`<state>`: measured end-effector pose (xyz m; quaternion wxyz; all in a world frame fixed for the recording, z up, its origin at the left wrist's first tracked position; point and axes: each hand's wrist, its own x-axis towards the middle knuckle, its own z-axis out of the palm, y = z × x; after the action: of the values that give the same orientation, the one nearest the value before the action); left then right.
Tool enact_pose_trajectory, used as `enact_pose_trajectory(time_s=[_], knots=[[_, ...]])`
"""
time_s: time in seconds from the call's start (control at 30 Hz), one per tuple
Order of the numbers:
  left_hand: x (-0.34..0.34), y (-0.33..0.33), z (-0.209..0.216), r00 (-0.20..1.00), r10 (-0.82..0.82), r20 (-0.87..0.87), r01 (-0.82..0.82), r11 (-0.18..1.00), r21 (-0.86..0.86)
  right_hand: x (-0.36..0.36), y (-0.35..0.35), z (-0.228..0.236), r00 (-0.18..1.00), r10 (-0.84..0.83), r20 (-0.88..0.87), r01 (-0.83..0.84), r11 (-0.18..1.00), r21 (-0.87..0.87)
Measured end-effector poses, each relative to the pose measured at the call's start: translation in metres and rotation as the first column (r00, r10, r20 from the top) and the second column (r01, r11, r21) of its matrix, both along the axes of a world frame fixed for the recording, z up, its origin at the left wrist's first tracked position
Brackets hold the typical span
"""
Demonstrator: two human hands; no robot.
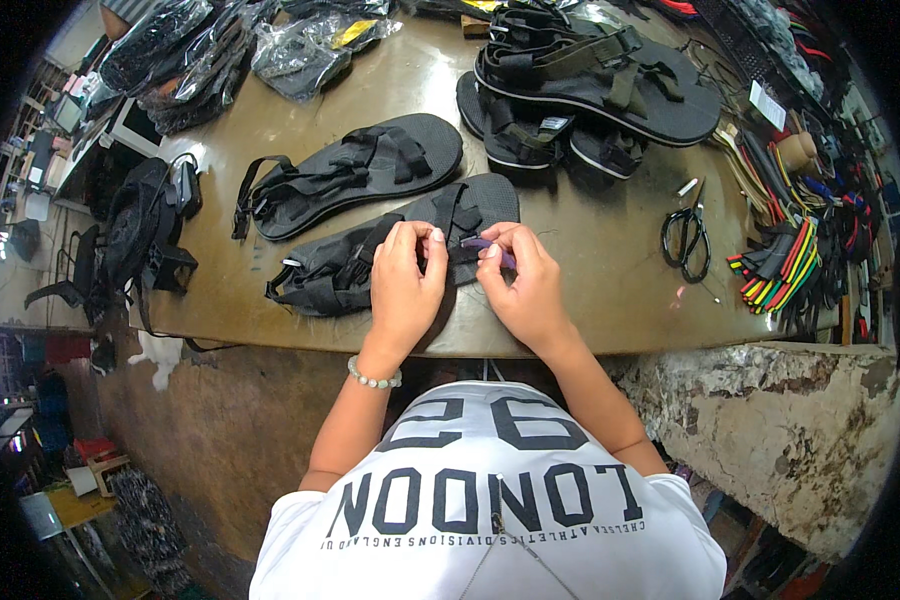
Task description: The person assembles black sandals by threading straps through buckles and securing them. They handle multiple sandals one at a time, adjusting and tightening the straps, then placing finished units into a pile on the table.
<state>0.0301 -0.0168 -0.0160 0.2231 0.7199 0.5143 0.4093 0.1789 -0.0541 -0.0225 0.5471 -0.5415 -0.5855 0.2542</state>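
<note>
Moderately bright, diffuse light covers the bench (615, 270), with pale sheen toward its far edge and glints on plastic bags (320, 55) there; the left hand (407, 275) and right hand (520, 282) look fairly crisp; beyond the bench's left edge, surroundings soften; fisheye bows its near edge, and black vignetting swallows the picture's corners

A head-worn fisheye looks steeply down over the table (610, 260).

- The left forearm (355, 418) slanted inward; the left hand (407, 280) had its back up — fingers bent, thumb raised beside them.
- The right forearm (595, 385) also slanted inward; the right hand (520, 280) pinched — fingers curled toward the thumb.
</note>
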Motion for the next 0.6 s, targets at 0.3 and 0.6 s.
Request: enact_pose_trajectory(time_s=[0.3,0.6], knots=[[-0.0045,-0.0003,-0.0027,0.996,-0.059,-0.063,0.063,0.996,0.061,-0.0021,0.0021,0.0011,0.993,-0.020,0.121,0.012,0.998,0.065],[-0.0082,-0.0016,-0.0042,0.996,-0.088,-0.011,0.088,0.995,0.046,-0.0017,0.0001,-0.0020,1.000,-0.014,-0.002,0.014,1.000,0.018]])
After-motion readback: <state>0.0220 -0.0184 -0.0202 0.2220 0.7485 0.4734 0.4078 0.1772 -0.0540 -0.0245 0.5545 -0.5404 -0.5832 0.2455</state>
